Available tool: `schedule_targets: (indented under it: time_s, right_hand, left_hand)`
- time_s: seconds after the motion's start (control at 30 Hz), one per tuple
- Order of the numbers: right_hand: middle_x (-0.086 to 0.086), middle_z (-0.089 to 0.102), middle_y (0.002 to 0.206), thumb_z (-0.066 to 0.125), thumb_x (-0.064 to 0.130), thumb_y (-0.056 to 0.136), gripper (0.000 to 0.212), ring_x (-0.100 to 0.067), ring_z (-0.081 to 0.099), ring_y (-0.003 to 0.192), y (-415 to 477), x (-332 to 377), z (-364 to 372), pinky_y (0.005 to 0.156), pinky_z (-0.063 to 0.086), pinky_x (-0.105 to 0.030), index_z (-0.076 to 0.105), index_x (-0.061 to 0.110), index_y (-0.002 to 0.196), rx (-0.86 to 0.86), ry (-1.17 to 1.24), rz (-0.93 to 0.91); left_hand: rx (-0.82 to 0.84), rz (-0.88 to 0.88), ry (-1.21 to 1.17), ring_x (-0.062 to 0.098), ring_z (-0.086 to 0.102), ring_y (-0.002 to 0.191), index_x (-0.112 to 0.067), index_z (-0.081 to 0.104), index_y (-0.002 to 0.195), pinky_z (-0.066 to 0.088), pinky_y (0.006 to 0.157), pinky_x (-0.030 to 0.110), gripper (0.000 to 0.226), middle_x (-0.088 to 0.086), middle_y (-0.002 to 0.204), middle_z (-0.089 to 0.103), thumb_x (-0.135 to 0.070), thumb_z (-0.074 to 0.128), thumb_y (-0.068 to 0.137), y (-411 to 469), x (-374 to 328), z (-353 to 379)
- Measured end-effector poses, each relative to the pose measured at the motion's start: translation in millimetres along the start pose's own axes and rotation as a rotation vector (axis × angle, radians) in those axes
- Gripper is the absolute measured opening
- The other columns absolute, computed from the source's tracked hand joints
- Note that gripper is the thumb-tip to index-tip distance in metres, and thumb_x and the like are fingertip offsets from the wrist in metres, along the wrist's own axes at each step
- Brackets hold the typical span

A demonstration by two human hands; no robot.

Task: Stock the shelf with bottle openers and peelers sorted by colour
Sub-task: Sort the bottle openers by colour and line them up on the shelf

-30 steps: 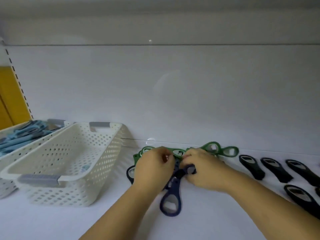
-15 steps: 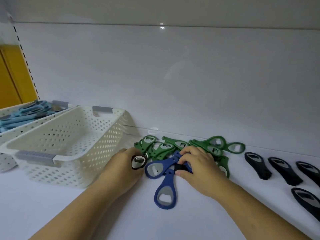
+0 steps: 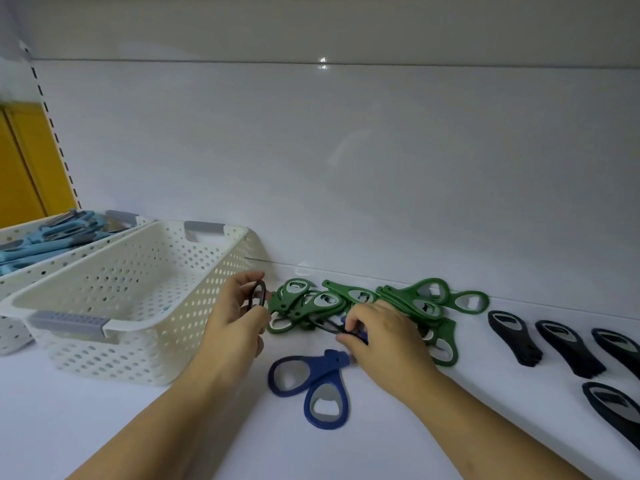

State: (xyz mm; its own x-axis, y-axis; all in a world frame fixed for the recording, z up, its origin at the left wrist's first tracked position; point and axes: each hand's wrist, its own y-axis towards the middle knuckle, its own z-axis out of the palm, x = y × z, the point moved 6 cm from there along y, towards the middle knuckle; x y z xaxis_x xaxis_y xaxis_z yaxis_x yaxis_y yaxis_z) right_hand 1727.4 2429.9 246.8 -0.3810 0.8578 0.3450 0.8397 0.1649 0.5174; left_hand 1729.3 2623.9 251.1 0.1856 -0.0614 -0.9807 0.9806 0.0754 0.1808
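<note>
Left hand (image 3: 235,320): grip clenched around a black opener (image 3: 258,295), held off the shelf (image 3: 104,427) just beside the right wall of the white basket (image 3: 145,327). The opener is seen edge-on, so its oval ring stands upright. Its handle is hidden in the palm.

Right hand (image 3: 377,336): grip pinching a thin dark piece (image 3: 325,325) at the near edge of the green openers (image 3: 360,301). A scrap of blue shows under the fingers, but what kind of item is held cannot be told.

Green openers: a loose, overlapping pile on the shelf, far of both hands. Each has a flat body and an oval head with a grey metal insert. Their long axes run mostly left to right, with heads pointing both ways.

Blue openers (image 3: 294,374): two, lying flat on the shelf near the right hand, with handle ends touching under its fingers. One ring points left and the other points near.

Dark openers (image 3: 512,336): on the shelf to the right, apart from one another. Their long axes run far to near, with heads far and tilted slightly left.

White basket: perforated, with grey handles, standing left of the hands. A small bluish sticker shows through its wall, its writing too small to read. A second basket (image 3: 20,271) stands farther left and holds light-blue peelers (image 3: 52,237).
</note>
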Motion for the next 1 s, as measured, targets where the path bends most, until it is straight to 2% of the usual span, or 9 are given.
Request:
schedule_targets:
  time_s: [0.17, 0.23, 0.3, 0.4, 0.57, 0.67, 0.8, 0.9, 1.0]
  right_hand:
    - [0.01, 0.051, 0.073, 0.067, 0.03, 0.085, 0.02, -0.01, 0.049, 0.068, 1.1, -25.7, -26.3, 0.057, 0.039, -0.023, 0.052, 0.021, 0.078, -0.3, 0.25, 0.286]
    - [0.008, 0.054, 0.071, 0.064, 0.031, 0.087, 0.02, -0.014, 0.052, 0.065, -2.2, -31.5, -35.3, 0.057, 0.042, -0.027, 0.049, 0.022, 0.077, -0.338, 0.339, 0.339]
    - [0.007, 0.054, 0.064, 0.06, 0.034, 0.089, 0.021, -0.014, 0.052, 0.058, -6.5, -23.0, -40.6, 0.053, 0.044, -0.03, 0.044, 0.028, 0.075, -0.328, 0.356, 0.271]
    - [0.014, 0.046, 0.058, 0.053, 0.045, 0.088, 0.023, -0.009, 0.043, 0.05, -11.6, 13.2, -32.3, 0.047, 0.033, -0.019, 0.04, 0.03, 0.076, -0.221, 0.261, 0.042]
    - [0.017, 0.05, 0.079, 0.048, 0.052, 0.078, 0.031, -0.001, 0.046, 0.067, -8.2, 27.7, -16.3, 0.062, 0.037, -0.017, 0.058, 0.023, 0.081, -0.021, 0.226, -0.072]
    - [0.015, 0.055, 0.109, 0.045, 0.059, 0.08, 0.045, -0.003, 0.051, 0.099, -9.8, 11.1, -26.7, 0.087, 0.044, -0.024, 0.068, 0.024, 0.096, 0.006, 0.113, -0.059]
    - [0.004, 0.006, 0.159, 0.035, 0.067, 0.088, 0.072, -0.018, 0.005, 0.147, -15.4, -49.1, -27.0, 0.118, 0.015, -0.039, 0.027, 0.027, 0.147, 0.248, -0.188, 0.362]
    - [-0.005, -0.023, 0.158, 0.024, 0.068, 0.091, 0.08, -0.024, -0.023, 0.145, -27.7, -60.7, -5.5, 0.119, -0.003, -0.049, -0.001, 0.025, 0.153, 0.522, -0.278, 0.479]
    - [-0.007, -0.027, 0.156, 0.018, 0.066, 0.092, 0.078, -0.025, -0.028, 0.143, -25.5, -45.6, 10.0, 0.117, -0.008, -0.053, -0.006, 0.023, 0.153, 0.543, -0.293, 0.459]
  left_hand:
    - [-0.022, -0.05, -0.045, 0.014, 0.029, 0.048, -0.026, 0.055, 0.092, 0.019, 0.048, 0.029, 0.025, -0.001, 0.061, 0.041, -0.002, 0.046, 0.092, -2.4, 2.7, 1.3]
    - [-0.038, -0.071, -0.08, 0.018, 0.044, 0.047, -0.02, 0.051, 0.09, 0.033, 0.046, 0.03, 0.012, 0.005, 0.065, 0.048, -0.011, 0.047, 0.096, -2.2, 1.5, 4.6]
    - [0.013, -0.079, -0.157, 0.024, 0.064, 0.064, -0.014, 0.049, 0.092, 0.054, 0.056, 0.037, 0.01, 0.009, 0.082, 0.057, -0.022, 0.049, 0.096, -5.2, -4.6, 17.7]
    - [0.22, -0.142, -0.157, 0.026, 0.071, 0.084, -0.012, 0.048, 0.101, 0.059, 0.071, 0.043, 0.035, 0.01, 0.092, 0.068, -0.039, 0.054, 0.081, -12.4, -4.5, 53.0]
    - [0.164, -0.204, -0.063, 0.021, 0.063, 0.062, -0.026, 0.048, 0.11, 0.049, 0.049, 0.031, 0.019, 0.008, 0.072, 0.066, -0.024, 0.054, 0.092, 0.0, 6.2, 75.3]
    - [0.141, -0.154, -0.07, 0.025, 0.059, 0.054, -0.032, 0.049, 0.111, 0.043, 0.04, 0.027, 0.021, 0.012, 0.084, 0.067, -0.018, 0.045, 0.095, 15.1, 2.5, 72.2]
    - [0.007, -0.153, -0.191, 0.012, 0.034, 0.044, -0.022, 0.056, 0.1, 0.021, 0.036, 0.019, 0.011, 0.002, 0.075, 0.05, -0.02, 0.046, 0.096, 26.5, 3.4, 46.8]
    - [-0.053, -0.137, -0.202, 0.01, 0.031, 0.04, -0.022, 0.055, 0.099, 0.023, 0.034, 0.018, 0.009, 0.0, 0.065, 0.045, -0.02, 0.058, 0.091, 30.3, 5.8, 30.4]
    - [-0.099, -0.178, -0.2, 0.011, 0.032, 0.037, -0.025, 0.053, 0.103, 0.023, 0.036, 0.02, 0.023, -0.002, 0.046, 0.042, -0.007, 0.058, 0.089, 31.3, 14.9, 27.2]
